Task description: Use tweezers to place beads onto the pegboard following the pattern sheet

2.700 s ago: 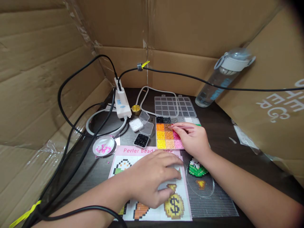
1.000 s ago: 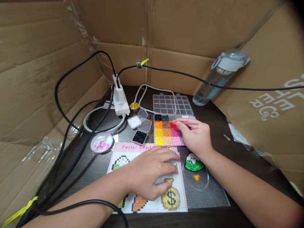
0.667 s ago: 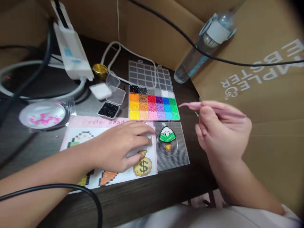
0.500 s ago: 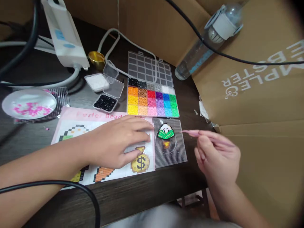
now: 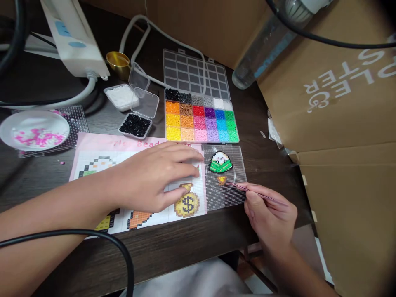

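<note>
I have the right hand (image 5: 269,212) pinching the tweezers (image 5: 262,194), tips just beside the yellow-orange beads (image 5: 222,180) on the pegboard (image 5: 221,200), near the counter's (image 5: 173,243) front edge; I can't tell if they hold a bead. The left hand (image 5: 157,177) spreads open over the sheet (image 5: 198,202). A slipped tip or a bump to the pegboard could, I judge, scatter unfused beads. Behind, the case (image 5: 204,142) holds beads sorted by colour, its lid (image 5: 185,68) toward the back edge. Leftward, small boxes hold black (image 5: 135,126) and white beads (image 5: 122,97); toward the left edge, the dish (image 5: 34,115) holds pink ones.
</note>
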### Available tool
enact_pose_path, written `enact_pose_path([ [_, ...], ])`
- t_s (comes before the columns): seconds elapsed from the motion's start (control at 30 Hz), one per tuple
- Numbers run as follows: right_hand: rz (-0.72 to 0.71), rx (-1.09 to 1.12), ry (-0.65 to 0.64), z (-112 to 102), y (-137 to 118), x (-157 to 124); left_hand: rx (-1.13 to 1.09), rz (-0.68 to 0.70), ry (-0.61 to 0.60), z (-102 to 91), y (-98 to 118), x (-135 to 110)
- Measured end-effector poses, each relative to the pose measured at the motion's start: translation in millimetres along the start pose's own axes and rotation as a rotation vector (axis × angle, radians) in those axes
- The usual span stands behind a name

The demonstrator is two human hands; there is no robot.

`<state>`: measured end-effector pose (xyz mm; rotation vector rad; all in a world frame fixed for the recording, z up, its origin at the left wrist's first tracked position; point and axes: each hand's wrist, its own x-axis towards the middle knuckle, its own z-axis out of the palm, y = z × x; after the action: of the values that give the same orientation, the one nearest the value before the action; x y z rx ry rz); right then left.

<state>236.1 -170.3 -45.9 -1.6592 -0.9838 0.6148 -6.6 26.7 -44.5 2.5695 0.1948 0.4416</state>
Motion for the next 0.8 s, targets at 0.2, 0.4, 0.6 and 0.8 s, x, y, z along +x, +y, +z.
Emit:
enact_pose_path([
  [0.2,-0.043,-0.112,-0.012,-0.2,0.7,-0.4,0.015,-0.004,0.000,-1.7,2.0,1.8],
  [0.4,-0.076,-0.193,-0.017,-0.1,-1.3,1.4,0.028,0.015,0.006,-1.8,2.0,3.1],
  [0.6,-0.084,-0.187,-0.019,0.3,-2.1,2.0,-0.015,-0.004,0.032,-0.1,2.0,2.2],
  [0.8,-0.069,-0.094,-0.019,2.4,-2.7,2.2,0.005,0.002,0.007,-0.2,1.1,1.6],
])
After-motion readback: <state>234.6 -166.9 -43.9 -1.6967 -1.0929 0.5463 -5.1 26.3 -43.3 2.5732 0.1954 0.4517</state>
